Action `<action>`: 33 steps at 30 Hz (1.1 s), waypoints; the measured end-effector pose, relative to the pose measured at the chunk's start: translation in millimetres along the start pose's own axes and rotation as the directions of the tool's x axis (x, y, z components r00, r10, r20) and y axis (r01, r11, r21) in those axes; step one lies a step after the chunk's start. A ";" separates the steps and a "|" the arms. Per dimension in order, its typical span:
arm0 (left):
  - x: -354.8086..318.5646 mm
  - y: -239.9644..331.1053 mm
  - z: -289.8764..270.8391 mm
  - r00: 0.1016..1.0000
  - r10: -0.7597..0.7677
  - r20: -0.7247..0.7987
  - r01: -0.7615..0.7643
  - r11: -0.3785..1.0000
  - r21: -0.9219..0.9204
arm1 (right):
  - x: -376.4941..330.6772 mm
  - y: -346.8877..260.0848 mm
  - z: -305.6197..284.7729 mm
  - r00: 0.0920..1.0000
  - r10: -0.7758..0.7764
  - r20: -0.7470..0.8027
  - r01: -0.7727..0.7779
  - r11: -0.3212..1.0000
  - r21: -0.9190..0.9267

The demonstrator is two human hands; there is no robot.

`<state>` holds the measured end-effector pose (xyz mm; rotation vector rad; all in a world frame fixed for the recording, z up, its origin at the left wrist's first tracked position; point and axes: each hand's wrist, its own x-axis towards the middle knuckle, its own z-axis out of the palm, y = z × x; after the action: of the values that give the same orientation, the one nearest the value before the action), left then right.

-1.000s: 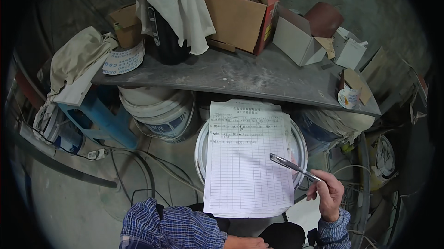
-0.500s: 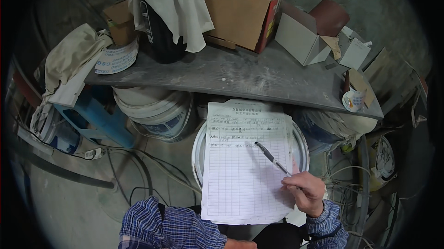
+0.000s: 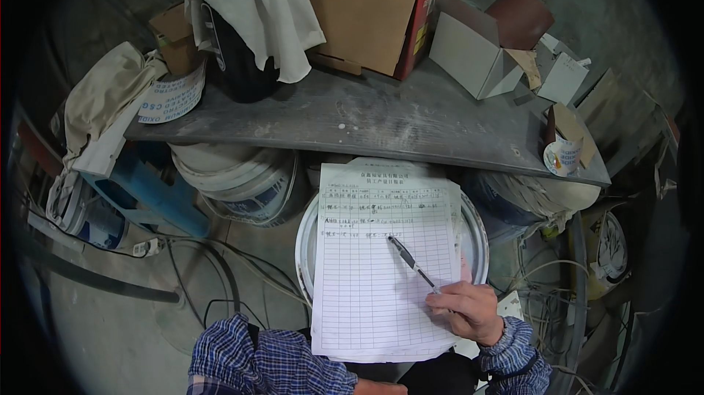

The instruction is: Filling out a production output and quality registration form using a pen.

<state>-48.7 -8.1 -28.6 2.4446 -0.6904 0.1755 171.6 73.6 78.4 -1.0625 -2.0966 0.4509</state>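
My right hand point(image 3: 469, 311) holds a pen point(image 3: 412, 263) by its rear end, thumb and fingers pinched together. The pen's dark front end points up and left, over the last handwritten row on a printed form point(image 3: 374, 300). Whether its tip touches the paper I cannot tell. Handwriting fills a few upper rows; ruled rows below are blank. Other sheets lie under the form, on a round white bucket lid point(image 3: 478, 237). Of my left hand point(image 3: 381, 388) just a bit of skin past the plaid sleeve shows at the lower edge; its fingers are hidden.
A dusty grey board point(image 3: 352, 116) crosses behind the form. On it stand a cloth-draped dark bottle point(image 3: 238, 65), a cardboard box point(image 3: 359, 21) and a white carton point(image 3: 473, 50). Beneath are a white bucket point(image 3: 242, 182) and a blue stool point(image 3: 147, 189). Cables point(image 3: 257, 267) run over the floor.
My right hand and the pen have shifted left and slightly down in the picture. The pen stays in the same grip. The surroundings shift a little left too, as the view turns.
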 end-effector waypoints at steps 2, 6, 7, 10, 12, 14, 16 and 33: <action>3.6 -3.1 0.9 0.999 0.021 -0.046 -0.024 0.998 -0.051 | -0.8 -0.5 -0.9 1.000 0.016 0.008 -0.016 1.000 -0.021; -1.2 -10.3 28.6 0.925 0.097 -0.368 -0.148 0.983 -0.112 | -0.8 -1.7 -0.3 1.000 0.007 -0.005 -0.007 1.000 -0.022; -1.5 -10.4 32.9 0.901 0.109 -0.420 -0.178 0.976 -0.129 | 0.2 -2.2 0.8 1.000 0.002 -0.002 -0.002 1.000 -0.018; -0.7 -9.6 29.9 0.934 0.101 -0.342 -0.153 0.980 -0.130 | 0.6 -3.3 1.1 1.000 -0.008 0.005 0.008 1.000 -0.024; 1.1 -8.5 22.6 0.940 0.030 -0.339 -0.135 0.947 -0.291 | 0.6 -2.5 0.3 1.000 -0.025 0.009 0.025 0.999 -0.025; 3.1 -8.9 21.9 0.951 -0.027 -0.308 -0.119 0.888 -0.445 | 0.5 -1.8 0.2 0.999 -0.036 0.006 0.036 0.999 -0.013; 5.9 -9.4 27.7 0.965 -0.066 -0.253 -0.099 0.803 -0.587 | 0.4 -0.4 0.5 0.999 -0.045 0.009 0.045 0.999 -0.009; 7.0 -8.9 20.6 0.955 0.091 -0.282 -0.115 0.991 -0.070 | -12.2 0.1 10.0 0.975 0.130 -0.181 -0.111 0.988 0.111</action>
<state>-38.8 -16.9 -48.0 2.2436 -0.6841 0.5101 169.0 64.0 66.1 -1.1321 -1.8320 0.4895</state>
